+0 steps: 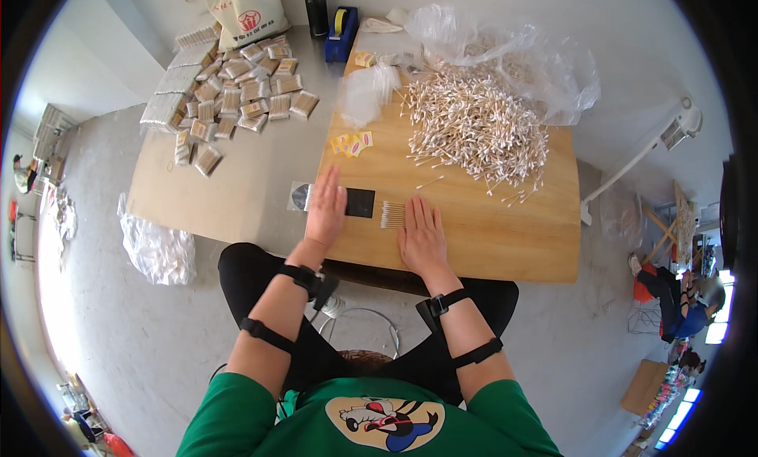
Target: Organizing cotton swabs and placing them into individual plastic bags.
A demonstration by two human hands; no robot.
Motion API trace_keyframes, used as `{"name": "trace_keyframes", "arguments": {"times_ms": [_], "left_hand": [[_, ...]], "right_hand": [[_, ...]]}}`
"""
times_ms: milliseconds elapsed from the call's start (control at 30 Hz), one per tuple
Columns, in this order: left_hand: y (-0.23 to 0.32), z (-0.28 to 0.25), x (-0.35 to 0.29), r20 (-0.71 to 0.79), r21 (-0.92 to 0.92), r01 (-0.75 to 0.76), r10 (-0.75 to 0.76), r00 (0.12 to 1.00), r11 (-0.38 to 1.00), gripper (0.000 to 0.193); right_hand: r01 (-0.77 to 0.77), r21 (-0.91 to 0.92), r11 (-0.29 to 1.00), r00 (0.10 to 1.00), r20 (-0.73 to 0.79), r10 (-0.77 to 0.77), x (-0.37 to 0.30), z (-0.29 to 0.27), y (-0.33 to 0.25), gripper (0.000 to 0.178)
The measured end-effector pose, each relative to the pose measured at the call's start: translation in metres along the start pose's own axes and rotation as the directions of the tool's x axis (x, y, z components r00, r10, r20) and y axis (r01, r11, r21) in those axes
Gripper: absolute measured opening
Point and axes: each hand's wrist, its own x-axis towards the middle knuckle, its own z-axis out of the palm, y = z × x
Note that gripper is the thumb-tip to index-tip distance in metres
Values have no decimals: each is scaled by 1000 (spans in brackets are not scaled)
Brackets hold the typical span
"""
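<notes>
My left hand (324, 212) lies flat with its fingers stretched out, over the left end of a black rectangular piece (361, 203) on the table. White swab tips peek out at its left side, beside a small clear bag (298, 195) with a dark round patch; what is under the palm is hidden. My right hand (424, 232) is also flat, fingers extended, touching the right end of a neat row of cotton swabs (392, 214). Neither hand grips anything that shows. Yellow printed cards (352, 144) lie beyond my left hand.
A big heap of loose cotton swabs (478, 133) spreads at the back right under a clear plastic bag (545, 70). Empty clear bags (367, 92) lie left of it. Packed swab bundles (254, 90) pile up at the far left, near a blue tape dispenser (341, 37) and black bottle (316, 11).
</notes>
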Motion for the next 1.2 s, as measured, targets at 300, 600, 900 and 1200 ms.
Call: {"name": "trace_keyframes", "arguments": {"times_ms": [300,600,900,1200], "left_hand": [[-33,-17,1,180,360,-88,23,983,929,48],[-35,-21,2,172,183,-45,13,985,982,46],[-35,-20,2,144,104,-45,29,989,994,47],[-43,-34,1,133,-343,83,-39,990,936,52]], "right_hand": [[9,65,998,1000,9,-10,24,4,-36,60],[105,75,992,994,-5,-105,48,7,-51,59],[108,66,992,994,-40,-106,58,14,-71,58],[41,93,995,998,-54,-36,58,18,-95,57]]}}
